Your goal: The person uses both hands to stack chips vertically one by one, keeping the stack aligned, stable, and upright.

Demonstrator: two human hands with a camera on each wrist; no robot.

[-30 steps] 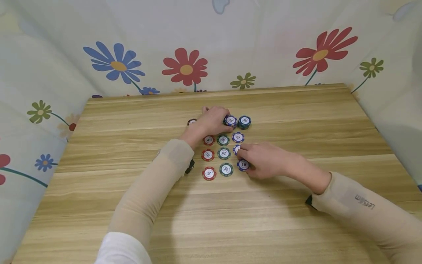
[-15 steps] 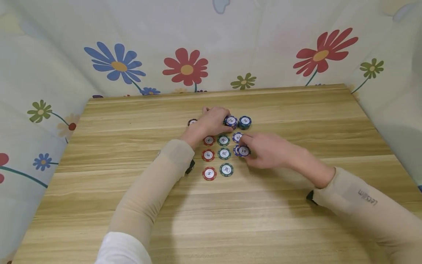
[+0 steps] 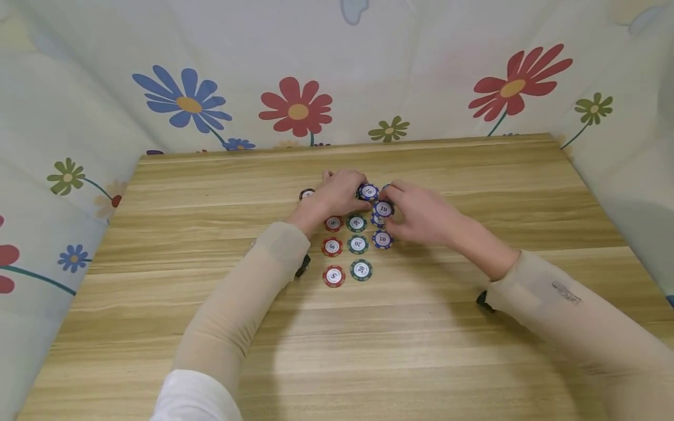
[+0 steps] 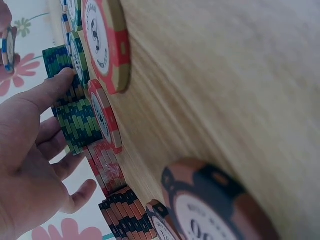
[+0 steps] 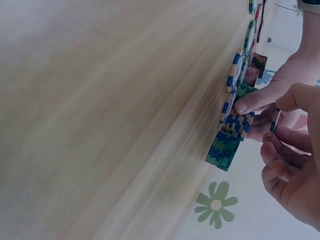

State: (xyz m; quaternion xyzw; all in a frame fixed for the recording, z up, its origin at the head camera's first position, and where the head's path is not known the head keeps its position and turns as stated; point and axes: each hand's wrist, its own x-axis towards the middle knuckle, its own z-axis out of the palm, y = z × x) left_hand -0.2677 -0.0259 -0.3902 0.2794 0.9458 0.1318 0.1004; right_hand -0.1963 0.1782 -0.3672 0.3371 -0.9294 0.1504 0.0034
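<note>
My right hand pinches a single blue poker chip marked 10, raised just in front of the blue chip stack. In the right wrist view that chip shows edge-on between thumb and fingers. The left hand holds the blue stack, its thumb on the near side and its fingers behind. Two more blue chips lie on the table, one in full view and one partly covered. A dark green-and-blue stack stands beside the blue one, mostly hidden by the right hand in the head view.
Green chips and red chips lie flat in columns on the wooden table. Behind the left hand, a green stack, a red stack and a black-and-orange stack stand in line.
The right hand has lifted the nearest blue chip and carried it away from me, over the other blue chips, toward the blue stack. The left hand has stayed in place.
</note>
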